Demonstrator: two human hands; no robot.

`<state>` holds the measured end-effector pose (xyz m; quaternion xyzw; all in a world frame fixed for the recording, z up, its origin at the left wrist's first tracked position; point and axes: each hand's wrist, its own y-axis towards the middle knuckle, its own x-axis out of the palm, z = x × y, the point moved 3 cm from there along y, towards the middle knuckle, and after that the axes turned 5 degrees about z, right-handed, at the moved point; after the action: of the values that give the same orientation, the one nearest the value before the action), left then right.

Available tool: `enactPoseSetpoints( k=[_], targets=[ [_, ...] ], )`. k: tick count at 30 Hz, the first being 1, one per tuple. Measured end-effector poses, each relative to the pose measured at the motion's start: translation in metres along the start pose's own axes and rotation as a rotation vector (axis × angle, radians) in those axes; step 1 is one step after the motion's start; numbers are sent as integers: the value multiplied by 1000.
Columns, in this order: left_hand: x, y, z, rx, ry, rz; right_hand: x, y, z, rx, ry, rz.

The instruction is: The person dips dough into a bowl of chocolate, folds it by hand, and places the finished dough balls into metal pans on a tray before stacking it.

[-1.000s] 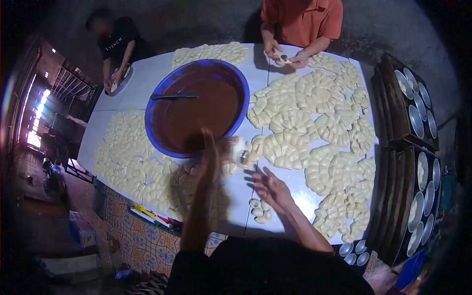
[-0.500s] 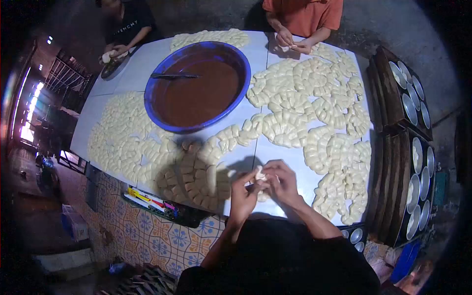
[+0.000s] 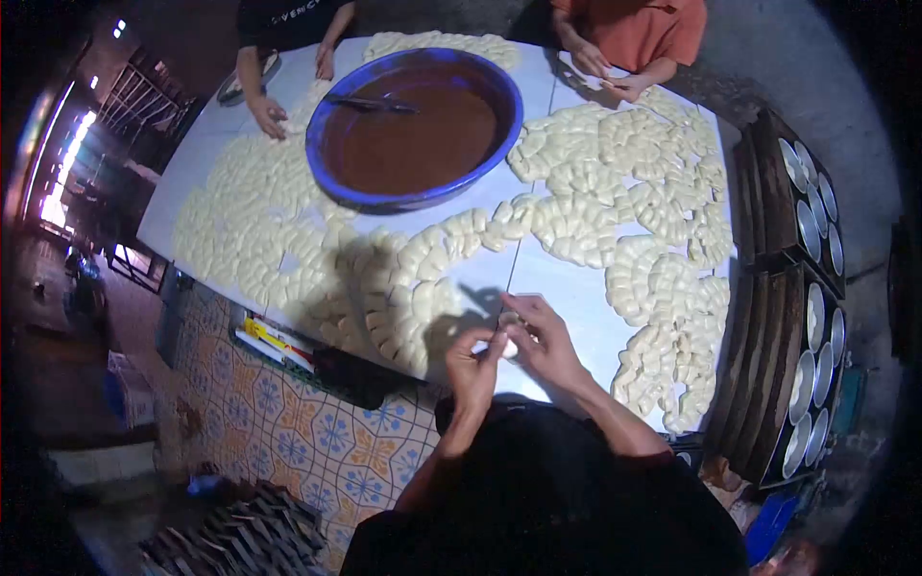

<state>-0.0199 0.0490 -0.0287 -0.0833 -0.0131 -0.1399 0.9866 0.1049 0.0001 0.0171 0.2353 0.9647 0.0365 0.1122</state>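
Note:
Near the table's front edge, my left hand (image 3: pixel 473 370) and my right hand (image 3: pixel 545 348) meet with curled fingers around a small piece of pale dough (image 3: pixel 509 349). Fingers cover much of it. Left of my hands lie curved rows of dough pieces (image 3: pixel 427 309) pressed side by side, partly in shadow. More dough pieces (image 3: pixel 645 278) spread to the right. Beyond my hands stands a blue basin (image 3: pixel 320 176) holding a smooth brown mass (image 3: pixel 413 144), with a dark flat-bladed utensil (image 3: pixel 373 103) resting in it.
Across the table, a person in an orange shirt (image 3: pixel 639 29) works dough; a person in black (image 3: pixel 288 21) reaches over the left side. Stacked dark trays with round metal tins (image 3: pixel 800 392) stand at the right. A crate with colourful items (image 3: pixel 274 346) sits below the left edge.
The view has shifted slightly, and my hands still work the dough piece. The person in black has lowered both hands from dough over a dish to the table.

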Motion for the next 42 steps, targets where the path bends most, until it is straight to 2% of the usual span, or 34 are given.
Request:
enactPoseSetpoints(
  k=[1, 2, 3, 5, 7, 8, 10, 11, 14, 15, 16, 18, 20, 22, 23, 24, 25, 26, 27, 28, 29, 30, 32, 34, 36, 38, 39, 40, 41, 42],
  targets=[
    [-5, 1, 4, 88, -51, -20, 1, 5, 6, 68, -103, -168],
    [-11, 1, 9, 180, -100, -42, 8, 8, 26, 244, 177, -425],
    [-14, -2, 17, 161, -155, -68, 11, 12, 18, 414, 236, -608],
    [-24, -14, 26, 144, -228, -75, 14, 17, 11, 414, 142, -826],
    [-42, -15, 12, 195, -235, 26, 20, 28, 20, 48, -171, -880],
    [-50, -13, 1, 153, -200, 144, 25, 34, 16, -197, -207, -813],
    [-53, -7, -9, -8, -216, 354, 43, 46, 35, -267, -366, -874],
    [-50, -5, -22, -71, -259, 345, 46, 48, 43, -76, -484, -1001],
    [-45, 3, -59, -197, -271, 271, 38, 45, 58, -70, -397, -1010],
    [-39, 4, -60, -185, -278, 232, 27, 43, 50, -442, -419, -807],
    [-34, 3, -59, -209, -222, 182, 18, 48, 45, -343, -369, -827],
    [-22, 6, -58, -169, -176, 63, -5, 38, 45, -413, -596, -806],
    [-15, 10, -67, 139, 289, 26, -10, 18, 50, -531, -772, -764],
    [-4, 3, -49, -113, 83, -64, -13, 1, 73, -591, -857, -741],
    [-7, 5, -67, -108, 74, -81, -6, -4, 93, -599, -797, -658],
    [-6, 7, -80, -20, 6, -34, 3, -3, 108, -636, -773, -572],
    [-13, 11, -96, 43, 142, 1, 12, -2, 123, -672, -748, -487],
    [-13, 10, -97, -71, -128, 24, 23, -3, 133, -659, -735, -413],
    [-12, 8, -83, -109, -193, -48, 34, -4, 144, -644, -719, -341],
    [-10, 10, -71, -193, -216, 60, 37, -1, 149, -564, -683, -269],
    [-7, 10, -60, -272, -245, 173, 23, 2, 106, -240, -504, -377],
    [-7, 13, -60, -256, -220, 157, 29, 5, 130, -304, -255, -228],
    [-10, 16, -67, -160, -169, 66, 15, -6, 143, 286, 334, -218],
    [-9, 18, -78, -91, -133, -13, -14, -38, 115, 447, 1023, -15],
    [-2, 14, -81, -63, -104, -73, -65, -81, 60, -51, 427, 136],
    [11, 6, -88, -39, -86, -141, -119, -128, 22, 6, 483, 295],
    [20, 2, -89, -22, -77, -173, -143, -150, 11, 184, 614, 350],
    [29, -3, -89, -10, -64, -210, -179, -173, -22, 207, 425, 431],
    [39, -9, -90, 0, -60, -248, -214, -198, -52, 288, 364, 484],
    [48, -15, -93, 10, -50, -296, -251, -218, -68, 18, -15, 665]
  ],
)
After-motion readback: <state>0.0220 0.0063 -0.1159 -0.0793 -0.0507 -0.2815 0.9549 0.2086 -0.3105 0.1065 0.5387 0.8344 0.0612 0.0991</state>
